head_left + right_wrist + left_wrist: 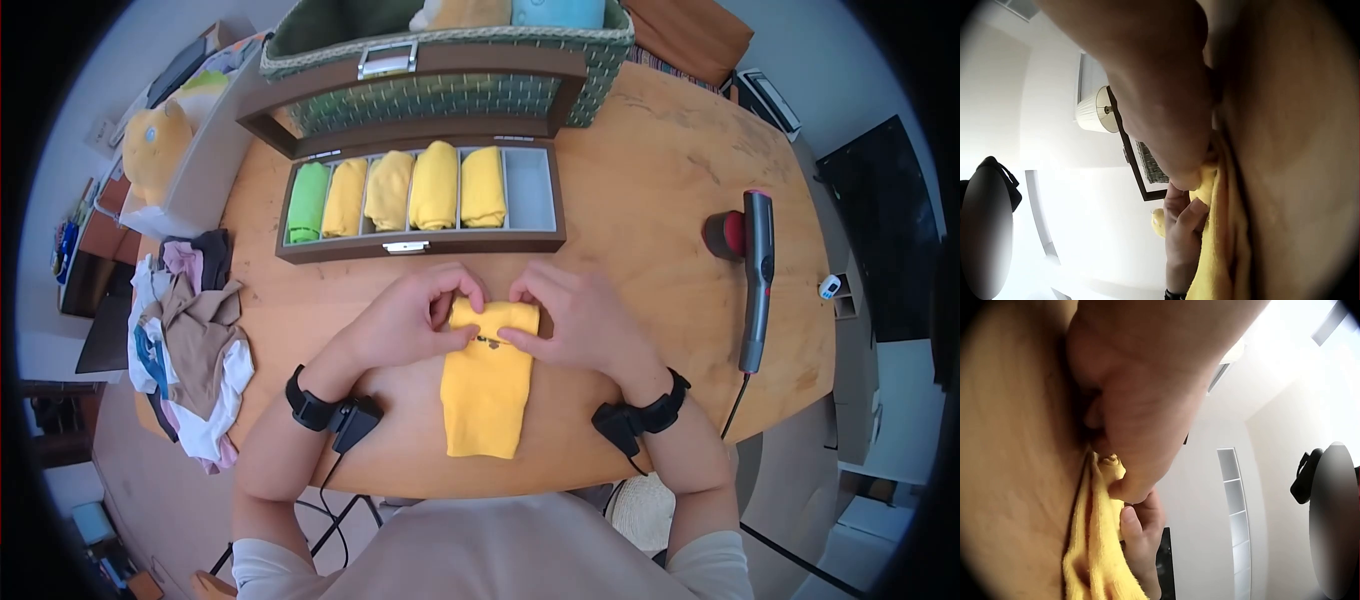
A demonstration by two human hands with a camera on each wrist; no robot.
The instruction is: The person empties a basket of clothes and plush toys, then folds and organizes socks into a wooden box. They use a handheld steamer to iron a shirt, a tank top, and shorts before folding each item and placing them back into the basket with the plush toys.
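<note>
A yellow sock (486,400) lies lengthwise on the table, its far end turned over into a thick fold with small dark marks below it. My left hand (410,318) grips the left side of this fold, thumb on top and fingers curled at the far edge. On the right side my right hand (577,318) pinches the same fold, its thumb close to the left one. In the left wrist view the sock (1100,544) shows several soft layers hanging together. The right wrist view has the sock (1219,250) beneath the hand; some fingertips are hidden there.
Beyond the hands stands an open brown box (420,245) holding several yellow rolls and one green roll (306,202); its rightmost compartment is bare. A green basket (600,80) is behind it. Crumpled clothes (200,330) lie left, a grey handheld device (757,285) right.
</note>
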